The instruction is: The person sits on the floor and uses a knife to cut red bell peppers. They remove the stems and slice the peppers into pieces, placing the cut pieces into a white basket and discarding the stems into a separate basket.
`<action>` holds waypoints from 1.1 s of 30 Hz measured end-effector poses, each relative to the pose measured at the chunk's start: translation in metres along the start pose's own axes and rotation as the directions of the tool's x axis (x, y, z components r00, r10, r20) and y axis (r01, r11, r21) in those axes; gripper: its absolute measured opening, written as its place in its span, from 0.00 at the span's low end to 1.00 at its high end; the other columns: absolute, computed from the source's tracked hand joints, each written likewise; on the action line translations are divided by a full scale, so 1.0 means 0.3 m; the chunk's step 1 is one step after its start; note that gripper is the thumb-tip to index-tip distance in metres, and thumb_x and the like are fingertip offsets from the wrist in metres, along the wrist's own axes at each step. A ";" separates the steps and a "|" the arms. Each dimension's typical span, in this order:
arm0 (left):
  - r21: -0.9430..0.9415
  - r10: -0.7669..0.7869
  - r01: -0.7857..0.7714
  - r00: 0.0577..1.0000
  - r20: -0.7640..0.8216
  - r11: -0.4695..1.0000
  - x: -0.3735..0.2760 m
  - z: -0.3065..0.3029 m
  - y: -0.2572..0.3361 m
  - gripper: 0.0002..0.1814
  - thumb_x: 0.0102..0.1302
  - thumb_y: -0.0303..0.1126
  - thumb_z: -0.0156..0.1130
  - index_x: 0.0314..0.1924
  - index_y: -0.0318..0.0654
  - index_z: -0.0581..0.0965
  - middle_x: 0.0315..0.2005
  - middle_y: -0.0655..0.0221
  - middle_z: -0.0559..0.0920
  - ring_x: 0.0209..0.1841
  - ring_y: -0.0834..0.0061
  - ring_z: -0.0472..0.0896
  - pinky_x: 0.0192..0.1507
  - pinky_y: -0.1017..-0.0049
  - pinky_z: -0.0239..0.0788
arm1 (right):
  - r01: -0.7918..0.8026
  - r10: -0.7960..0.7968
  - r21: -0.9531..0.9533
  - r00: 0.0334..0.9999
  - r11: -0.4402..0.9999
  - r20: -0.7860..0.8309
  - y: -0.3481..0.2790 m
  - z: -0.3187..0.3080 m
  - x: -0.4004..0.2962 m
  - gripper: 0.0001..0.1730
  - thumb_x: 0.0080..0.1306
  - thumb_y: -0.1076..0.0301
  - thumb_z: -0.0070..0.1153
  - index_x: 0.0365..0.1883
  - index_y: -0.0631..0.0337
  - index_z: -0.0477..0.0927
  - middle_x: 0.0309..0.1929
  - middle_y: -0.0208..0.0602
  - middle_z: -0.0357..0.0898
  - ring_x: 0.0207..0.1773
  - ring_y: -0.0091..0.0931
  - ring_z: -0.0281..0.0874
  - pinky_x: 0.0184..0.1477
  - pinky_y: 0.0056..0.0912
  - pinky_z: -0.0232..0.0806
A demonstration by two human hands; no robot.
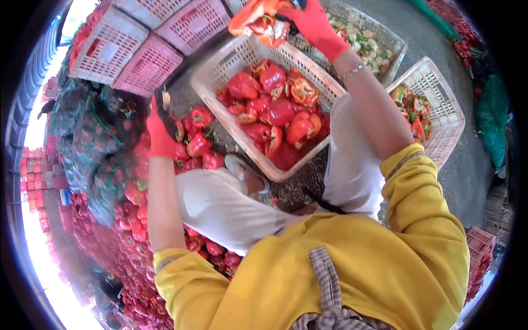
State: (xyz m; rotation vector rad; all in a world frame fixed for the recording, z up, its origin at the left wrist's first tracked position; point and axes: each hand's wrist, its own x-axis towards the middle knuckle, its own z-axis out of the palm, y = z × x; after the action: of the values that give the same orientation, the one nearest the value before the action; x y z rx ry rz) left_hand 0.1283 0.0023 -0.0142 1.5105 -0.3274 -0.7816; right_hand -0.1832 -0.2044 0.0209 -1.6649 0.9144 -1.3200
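Observation:
My right hand (pixel 319 27), in a red glove with dark palm, grips a cut-open red bell pepper (pixel 258 24) at the top of the view. A small shiny piece shows by its fingers, too little visible to name. Below the pepper stands a pale plastic crate (pixel 264 167), with several cut and cored red bell peppers (pixel 278 111) inside. My left hand (pixel 160 132), gloved alike, is beside a heap of whole red bell peppers (pixel 198 144). A small pale bit (pixel 166 100) appears near its fingertips; whether the hand holds it is unclear.
Stacked pink and white crates (pixel 142 72) stand at upper left, above green mesh sacks (pixel 82 132). A crate of pale cores and green scraps (pixel 367 45) lies beyond my right arm. Another crate (pixel 443 107) with pepper pieces sits to the right. My knees flank the middle crate.

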 end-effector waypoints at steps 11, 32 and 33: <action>0.179 0.502 -0.547 0.830 0.244 0.818 -0.164 0.165 0.003 0.17 0.65 0.29 0.68 0.51 0.35 0.76 0.36 0.76 0.77 0.37 0.85 0.73 0.39 0.83 0.64 | -0.213 0.216 -0.033 0.970 0.976 0.111 0.105 0.070 0.010 0.35 0.53 0.43 0.65 0.49 0.63 0.81 0.37 0.46 0.86 0.43 0.37 0.85 0.47 0.38 0.75; 0.618 0.468 -0.786 0.557 0.686 0.030 -0.135 0.521 0.045 0.19 0.58 0.53 0.68 0.43 0.50 0.83 0.38 0.64 0.85 0.41 0.56 0.82 0.52 0.58 0.72 | 0.174 -0.161 -0.197 0.984 0.965 0.080 0.018 0.113 -0.120 0.33 0.61 0.52 0.57 0.56 0.70 0.71 0.50 0.57 0.79 0.53 0.49 0.76 0.56 0.48 0.68; 0.613 0.470 -0.790 0.542 0.696 0.003 -0.119 0.519 0.032 0.16 0.59 0.48 0.67 0.40 0.47 0.83 0.35 0.64 0.85 0.40 0.58 0.82 0.47 0.60 0.71 | 0.195 -0.187 -0.187 0.981 0.963 0.059 0.020 0.122 -0.124 0.34 0.60 0.52 0.58 0.56 0.71 0.71 0.50 0.58 0.79 0.53 0.50 0.76 0.56 0.47 0.68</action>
State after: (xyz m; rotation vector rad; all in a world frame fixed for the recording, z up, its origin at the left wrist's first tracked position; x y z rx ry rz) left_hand 0.0048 -0.0947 0.0164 1.9127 -1.8855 0.1001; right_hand -0.1547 -0.1679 -0.0039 -1.9634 0.8983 -1.3533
